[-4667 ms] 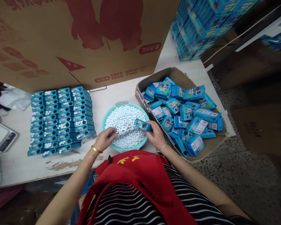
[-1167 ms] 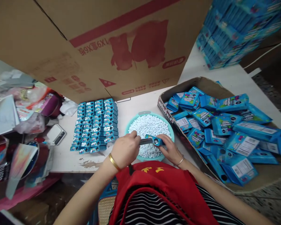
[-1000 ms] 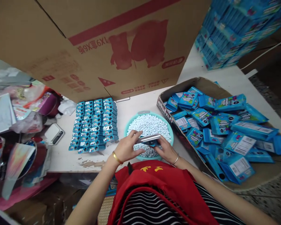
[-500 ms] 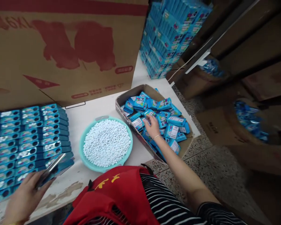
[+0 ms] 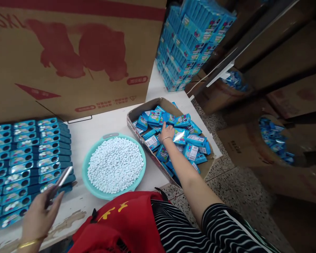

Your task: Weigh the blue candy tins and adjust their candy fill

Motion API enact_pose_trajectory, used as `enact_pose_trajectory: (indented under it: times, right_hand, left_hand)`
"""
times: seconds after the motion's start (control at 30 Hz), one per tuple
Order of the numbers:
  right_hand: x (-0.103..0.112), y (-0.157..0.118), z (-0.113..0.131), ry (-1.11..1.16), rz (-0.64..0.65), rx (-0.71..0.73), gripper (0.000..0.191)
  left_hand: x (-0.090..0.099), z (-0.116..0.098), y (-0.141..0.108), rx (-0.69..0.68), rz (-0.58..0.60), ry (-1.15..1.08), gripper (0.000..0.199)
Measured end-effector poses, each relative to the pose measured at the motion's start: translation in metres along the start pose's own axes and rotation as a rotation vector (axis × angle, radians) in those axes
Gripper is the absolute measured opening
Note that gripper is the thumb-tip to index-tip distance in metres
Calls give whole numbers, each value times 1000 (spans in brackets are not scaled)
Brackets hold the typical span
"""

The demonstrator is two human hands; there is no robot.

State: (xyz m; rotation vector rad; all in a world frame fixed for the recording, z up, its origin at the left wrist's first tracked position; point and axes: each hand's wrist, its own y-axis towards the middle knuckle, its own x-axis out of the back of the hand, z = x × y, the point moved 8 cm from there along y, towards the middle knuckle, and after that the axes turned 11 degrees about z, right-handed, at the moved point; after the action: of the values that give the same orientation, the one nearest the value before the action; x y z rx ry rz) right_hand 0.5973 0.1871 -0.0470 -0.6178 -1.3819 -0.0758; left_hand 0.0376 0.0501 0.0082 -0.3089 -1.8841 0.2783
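My left hand (image 5: 42, 214) is closed around a flat, shiny metallic object (image 5: 64, 177), beside the rows of blue boxes (image 5: 23, 154) at the left. My right hand (image 5: 167, 132) reaches into a shallow cardboard tray (image 5: 158, 160) and rests on the blue packets (image 5: 191, 151) piled there. Its fingers are apart and partly spread over the packets; none is lifted. Between my hands stands a turquoise bowl (image 5: 85, 179) full of small white pellets (image 5: 116, 165).
A large brown carton (image 5: 102, 84) stands behind the bowl. Stacked blue packs (image 5: 192, 42) rise at the table's back right. On the floor to the right, open cartons (image 5: 239, 151) hold more blue packets. A thin white cable (image 5: 206, 76) hangs near the table's edge.
My right hand has moved slightly farther into the tray, its fingers now down on the packets. My left hand has shifted right with the metallic object. The view has shifted a little.
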Motion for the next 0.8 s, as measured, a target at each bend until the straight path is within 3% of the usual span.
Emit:
enact_pose_trajectory:
  times: [0.17, 0.23, 0.33, 0.4, 0.47, 0.6, 0.7, 0.8]
  right_hand:
    - [17, -18, -14, 41, -9, 77, 97]
    - [27, -44, -17, 139, -52, 174, 99]
    - [50, -98, -15, 536, -205, 384, 94]
    - [59, -128, -15, 815, -229, 419, 93]
    - [55, -145, -14, 1233, -132, 333, 84]
    - [19, -167, 13, 2084, 299, 25, 51]
    - [4, -186, 34, 2329, 522, -88, 42]
    - [-13, -204, 43, 2386, 622, -159, 41]
  left_hand:
    - [-29, -70, 1, -296, 226, -180, 43]
    - [-38, -81, -3, -304, 326, -166, 42]
    - [-45, -85, -9, -258, 437, -79, 38]
    - [-53, -89, -10, -220, 502, -8, 35]
    - [-65, -97, -7, -185, 536, 41, 32]
    - [-91, -133, 9, -207, 445, 16, 23]
    - [-113, -160, 22, -248, 395, -41, 21]
    - [-125, -169, 30, -272, 363, -100, 21]
